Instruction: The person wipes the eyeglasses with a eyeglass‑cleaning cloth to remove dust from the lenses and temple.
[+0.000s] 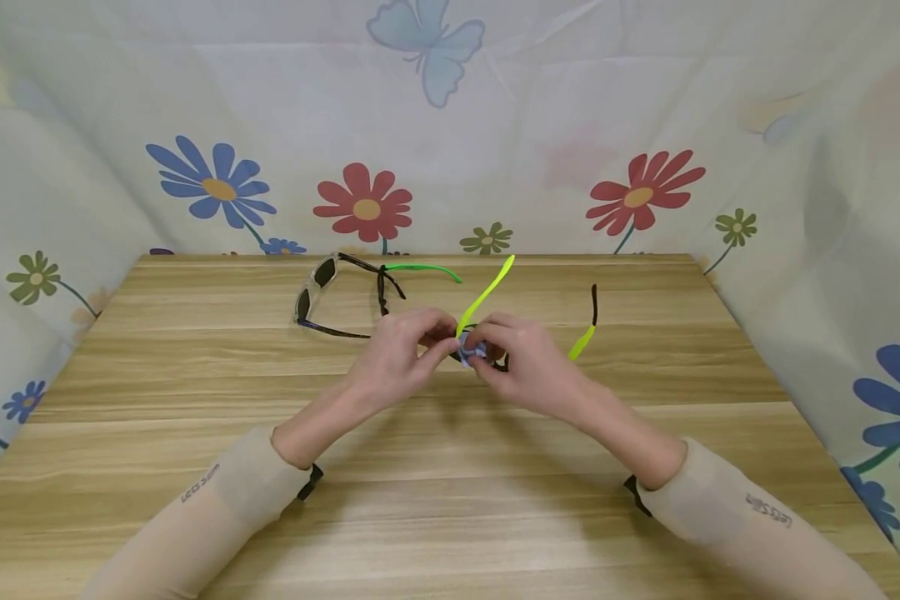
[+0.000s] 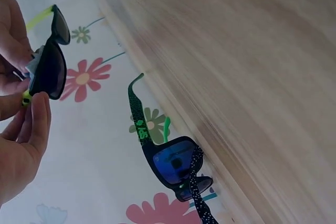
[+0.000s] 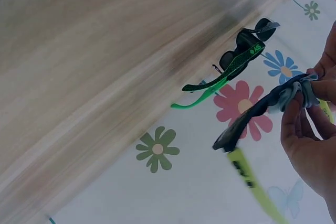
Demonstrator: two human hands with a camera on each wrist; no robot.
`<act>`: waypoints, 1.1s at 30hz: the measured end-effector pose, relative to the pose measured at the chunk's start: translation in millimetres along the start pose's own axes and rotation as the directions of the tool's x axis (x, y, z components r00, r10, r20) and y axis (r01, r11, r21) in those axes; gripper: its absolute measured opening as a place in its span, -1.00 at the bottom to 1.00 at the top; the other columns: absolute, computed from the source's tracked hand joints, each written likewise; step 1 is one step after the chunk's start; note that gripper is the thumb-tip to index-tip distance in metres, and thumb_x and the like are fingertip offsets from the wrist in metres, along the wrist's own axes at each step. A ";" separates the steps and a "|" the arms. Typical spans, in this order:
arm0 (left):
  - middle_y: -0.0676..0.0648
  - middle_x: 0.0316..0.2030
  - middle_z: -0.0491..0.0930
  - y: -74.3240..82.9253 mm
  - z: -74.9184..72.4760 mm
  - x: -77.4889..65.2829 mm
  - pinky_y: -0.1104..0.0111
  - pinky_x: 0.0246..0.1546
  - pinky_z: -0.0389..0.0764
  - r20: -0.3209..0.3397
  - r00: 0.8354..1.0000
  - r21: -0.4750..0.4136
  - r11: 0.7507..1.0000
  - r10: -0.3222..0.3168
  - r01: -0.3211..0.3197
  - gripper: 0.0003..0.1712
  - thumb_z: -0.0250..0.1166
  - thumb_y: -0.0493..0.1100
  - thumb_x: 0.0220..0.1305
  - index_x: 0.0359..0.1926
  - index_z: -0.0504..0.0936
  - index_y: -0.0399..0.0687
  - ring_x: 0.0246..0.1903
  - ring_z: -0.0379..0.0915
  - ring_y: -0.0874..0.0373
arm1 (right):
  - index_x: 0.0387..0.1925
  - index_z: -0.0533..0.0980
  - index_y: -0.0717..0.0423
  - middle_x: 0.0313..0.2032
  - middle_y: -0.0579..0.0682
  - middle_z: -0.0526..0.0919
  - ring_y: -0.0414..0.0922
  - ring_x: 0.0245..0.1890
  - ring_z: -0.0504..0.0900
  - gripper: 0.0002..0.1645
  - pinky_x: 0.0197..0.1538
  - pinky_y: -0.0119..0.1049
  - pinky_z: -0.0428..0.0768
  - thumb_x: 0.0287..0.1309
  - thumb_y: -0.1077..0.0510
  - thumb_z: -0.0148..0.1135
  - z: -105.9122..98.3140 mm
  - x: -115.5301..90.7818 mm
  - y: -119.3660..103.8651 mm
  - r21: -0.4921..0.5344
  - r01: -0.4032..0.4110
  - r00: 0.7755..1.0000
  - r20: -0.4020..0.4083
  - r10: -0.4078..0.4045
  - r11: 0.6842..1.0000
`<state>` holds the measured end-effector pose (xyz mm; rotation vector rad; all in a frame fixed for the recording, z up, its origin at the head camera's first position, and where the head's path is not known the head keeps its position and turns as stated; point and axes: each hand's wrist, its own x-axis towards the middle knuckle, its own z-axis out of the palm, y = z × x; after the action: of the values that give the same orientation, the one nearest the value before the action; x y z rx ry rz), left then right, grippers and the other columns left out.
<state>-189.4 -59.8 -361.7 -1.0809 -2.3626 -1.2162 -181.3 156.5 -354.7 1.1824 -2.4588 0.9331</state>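
Observation:
Black-framed sunglasses with dark lenses and yellow-green temples are held up over the middle of the table. My left hand grips them at one end of the frame, by the hinge. With bent fingers, my right hand pinches a small light-blue cloth against the inner side of the lens nearest that hinge. In the right wrist view, the cloth bunches between thumb and fingers. The far temple sticks out freely past my right hand.
On the wooden table, sunglasses with a clear frame and dark temples lie left of my hands. Beside them is another pair with a green temple, partly hidden behind my left hand. A flowered cloth backdrop hangs along the table's back edge.

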 end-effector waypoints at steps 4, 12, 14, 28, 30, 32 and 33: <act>-0.09 -0.26 0.69 -0.2 0.1 -0.4 0.47 -0.21 0.66 0.007 1.000 0.010 1.000 0.007 -0.007 -0.91 0.38 -0.37 0.34 -0.15 0.69 -0.29 -0.29 0.68 0.19 | -0.26 0.67 0.24 -0.28 0.02 0.68 -0.19 -0.43 0.58 -0.85 -0.36 -0.29 0.65 0.12 0.39 0.49 -1.0 0.6 0.4 -0.020 -0.034 0.999 0.018 0.034 0.999; -0.09 -0.28 0.69 -0.5 2.4 -0.8 0.49 -0.23 0.65 0.021 0.999 -0.016 0.999 0.031 -0.030 -0.90 0.39 -0.38 0.33 -0.15 0.68 -0.30 -0.31 0.67 0.20 | -0.23 0.69 0.29 -0.26 0.08 0.69 -0.13 -0.39 0.62 -0.88 -0.32 -0.31 0.63 0.18 0.37 0.45 1.5 6.2 3.7 -0.087 -0.088 0.996 0.010 0.089 0.992; -0.09 -0.28 0.69 0.1 2.7 -0.5 0.48 -0.23 0.65 0.027 0.999 -0.019 0.999 0.035 -0.034 -0.90 0.39 -0.38 0.33 -0.16 0.68 -0.30 -0.32 0.66 0.21 | -0.20 0.70 0.29 -0.25 0.09 0.69 -0.12 -0.39 0.62 -0.87 -0.32 -0.30 0.63 0.20 0.35 0.44 1.8 7.7 4.8 -0.112 -0.109 0.994 0.010 0.110 0.988; -0.08 -0.30 0.69 -4.5 4.5 -0.6 0.48 -0.26 0.65 0.025 1.000 0.007 1.000 0.005 -0.005 -0.90 0.40 -0.36 0.33 -0.18 0.67 -0.29 -0.34 0.66 0.21 | -0.23 0.73 0.24 -0.24 0.06 0.71 -0.21 -0.48 0.57 -0.92 -0.43 -0.36 0.58 0.23 0.34 0.42 4.1 6.8 6.7 -0.056 -0.075 0.995 0.063 0.078 0.996; -0.08 -0.30 0.69 -5.4 4.1 -1.2 0.48 -0.26 0.65 0.022 1.000 0.008 1.000 0.004 -0.004 -0.90 0.40 -0.36 0.33 -0.17 0.67 -0.31 -0.34 0.66 0.21 | -0.25 0.73 0.24 -0.25 0.04 0.70 -0.22 -0.50 0.55 -0.93 -0.45 -0.37 0.57 0.22 0.33 0.43 3.3 6.1 5.5 -0.041 -0.083 0.994 0.074 0.086 0.996; -0.09 -0.29 0.69 -5.8 3.7 -1.4 0.48 -0.26 0.65 0.023 1.000 0.006 1.000 0.009 -0.009 -0.90 0.40 -0.37 0.33 -0.17 0.67 -0.32 -0.33 0.66 0.20 | -0.25 0.73 0.24 -0.26 0.04 0.69 -0.23 -0.49 0.55 -0.93 -0.44 -0.38 0.58 0.21 0.34 0.43 3.1 6.0 5.0 -0.035 -0.090 0.992 0.081 0.092 0.995; -0.09 -0.29 0.69 -6.0 3.6 -1.4 0.48 -0.25 0.65 0.024 1.000 0.006 1.000 0.011 -0.012 -0.90 0.39 -0.37 0.33 -0.17 0.67 -0.33 -0.33 0.66 0.20 | -0.25 0.73 0.25 -0.26 0.04 0.69 -0.22 -0.48 0.56 -0.93 -0.43 -0.38 0.58 0.21 0.34 0.43 3.2 6.2 4.8 -0.038 -0.091 0.992 0.083 0.094 0.995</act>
<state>-192.4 -59.9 -368.2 -1.1116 -2.3730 -1.1980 -188.7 152.9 -356.3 1.1283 -2.6059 0.8788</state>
